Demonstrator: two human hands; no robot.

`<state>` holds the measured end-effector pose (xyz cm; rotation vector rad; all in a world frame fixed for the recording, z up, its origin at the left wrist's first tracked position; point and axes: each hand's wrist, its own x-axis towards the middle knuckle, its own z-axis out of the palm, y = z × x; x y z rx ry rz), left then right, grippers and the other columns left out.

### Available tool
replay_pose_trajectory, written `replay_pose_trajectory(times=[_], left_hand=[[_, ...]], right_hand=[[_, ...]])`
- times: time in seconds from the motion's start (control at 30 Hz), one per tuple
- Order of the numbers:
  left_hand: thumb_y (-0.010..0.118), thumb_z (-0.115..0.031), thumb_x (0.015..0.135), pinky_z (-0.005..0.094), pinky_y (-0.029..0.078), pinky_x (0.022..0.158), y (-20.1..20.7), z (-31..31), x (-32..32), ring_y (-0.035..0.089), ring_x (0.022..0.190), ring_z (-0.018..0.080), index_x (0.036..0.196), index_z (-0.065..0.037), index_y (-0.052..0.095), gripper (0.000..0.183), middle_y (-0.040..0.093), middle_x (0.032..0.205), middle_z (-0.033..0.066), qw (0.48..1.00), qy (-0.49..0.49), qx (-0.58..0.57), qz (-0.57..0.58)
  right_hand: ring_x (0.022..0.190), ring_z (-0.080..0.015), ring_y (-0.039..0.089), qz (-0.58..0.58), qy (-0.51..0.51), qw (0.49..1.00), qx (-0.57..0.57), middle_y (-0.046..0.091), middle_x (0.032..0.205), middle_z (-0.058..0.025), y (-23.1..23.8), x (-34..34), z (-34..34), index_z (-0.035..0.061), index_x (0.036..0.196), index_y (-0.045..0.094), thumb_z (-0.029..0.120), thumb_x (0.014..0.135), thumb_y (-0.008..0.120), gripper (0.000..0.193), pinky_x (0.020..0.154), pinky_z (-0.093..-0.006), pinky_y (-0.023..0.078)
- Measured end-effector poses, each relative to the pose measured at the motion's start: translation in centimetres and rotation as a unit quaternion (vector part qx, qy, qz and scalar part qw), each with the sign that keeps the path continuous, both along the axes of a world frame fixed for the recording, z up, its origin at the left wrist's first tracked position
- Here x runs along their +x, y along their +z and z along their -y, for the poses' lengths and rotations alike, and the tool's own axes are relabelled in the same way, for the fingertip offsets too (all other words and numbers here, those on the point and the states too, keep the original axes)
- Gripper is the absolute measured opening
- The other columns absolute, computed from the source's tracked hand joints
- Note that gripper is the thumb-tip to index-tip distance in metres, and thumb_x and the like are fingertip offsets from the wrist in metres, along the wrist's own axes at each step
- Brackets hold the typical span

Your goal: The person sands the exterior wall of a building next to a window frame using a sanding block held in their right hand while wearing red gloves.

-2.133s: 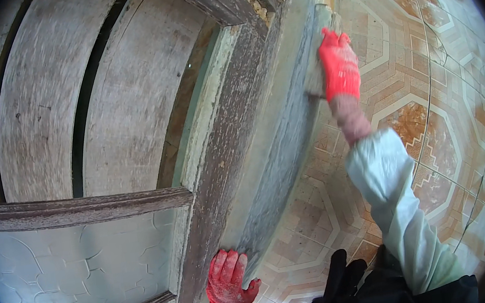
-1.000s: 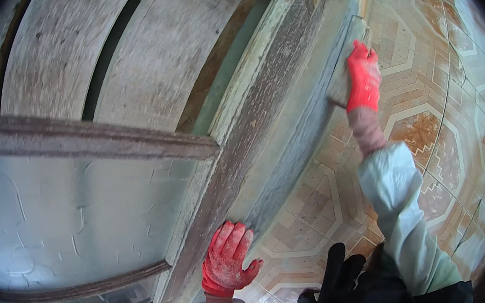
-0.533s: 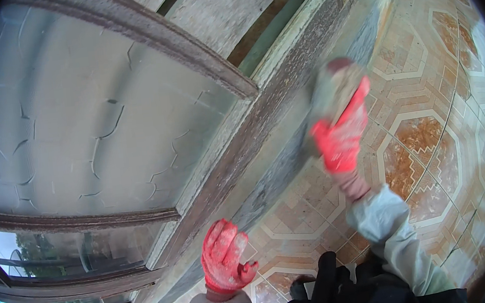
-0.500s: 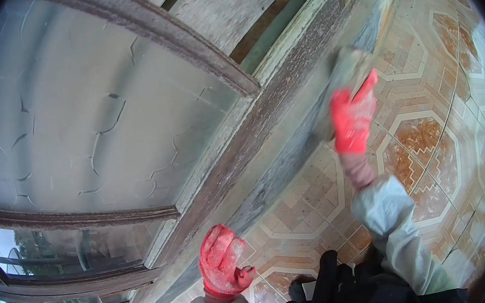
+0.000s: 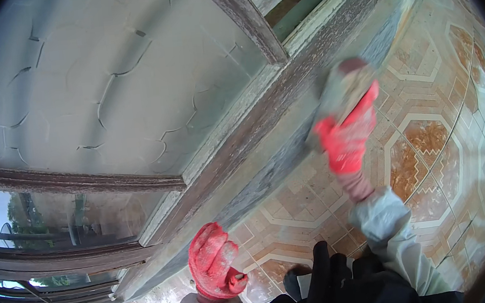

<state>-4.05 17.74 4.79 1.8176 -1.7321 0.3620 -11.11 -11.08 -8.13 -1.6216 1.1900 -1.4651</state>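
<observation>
My right hand (image 5: pixel 351 139), in a red-coated glove, is closed on a flat, rectangular plastering float (image 5: pixel 343 93), blurred by motion. The float lies against the low grey plastered wall (image 5: pixel 283 168) below the window frame. Its handle is hidden by my fingers. My left hand (image 5: pixel 212 262), in a matching red glove dusted with pale powder, hangs beside the lower part of that wall. Its fingers are loosely bent, the thumb stands apart, and nothing shows in it.
A weathered wooden window frame (image 5: pixel 251 123) with frosted, patterned glass (image 5: pixel 110 89) runs along the left above the wall. Patterned brown and cream floor tiles (image 5: pixel 424 143) spread to the right, smeared with whitish dust. A dark shoe (image 5: pixel 296 280) shows at the bottom.
The view has shifted, so the window frame sits farther right. My right hand with the float has moved slightly back toward me along the wall. My left hand's fingers have turned a little.
</observation>
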Motion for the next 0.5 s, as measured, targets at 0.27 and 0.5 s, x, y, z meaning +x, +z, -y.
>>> replay_pose_trajectory(times=[0.27,0.5], left_hand=[[0.051,-0.033,0.089,0.0556,0.048,0.091,-0.9,-0.2,-0.4,0.058,0.108,0.0469,0.12,0.001,0.058,0.046,0.057,0.123,0.0243,0.996,0.027,-0.048,-0.077],[0.051,-0.032,0.089,0.0545,0.047,0.092,-0.2,-0.5,-0.5,0.059,0.108,0.0454,0.121,0.0,0.058,0.046,0.057,0.123,0.0231,0.999,-0.005,0.019,-0.042]], right_hand=[[0.097,-0.0405,0.061,-0.012,-0.053,0.994,0.097,0.06,0.108,-0.0237,-0.8,2.6,-8.8,0.0011,0.138,0.039,0.013,0.067,0.067,0.077,0.083,-0.0452,0.048],[0.09,-0.0292,0.061,-0.068,-0.086,0.986,0.126,0.059,0.104,-0.0201,-5.6,0.5,-1.5,-0.0004,0.136,0.043,0.021,0.079,0.064,0.064,0.077,-0.0431,0.047]])
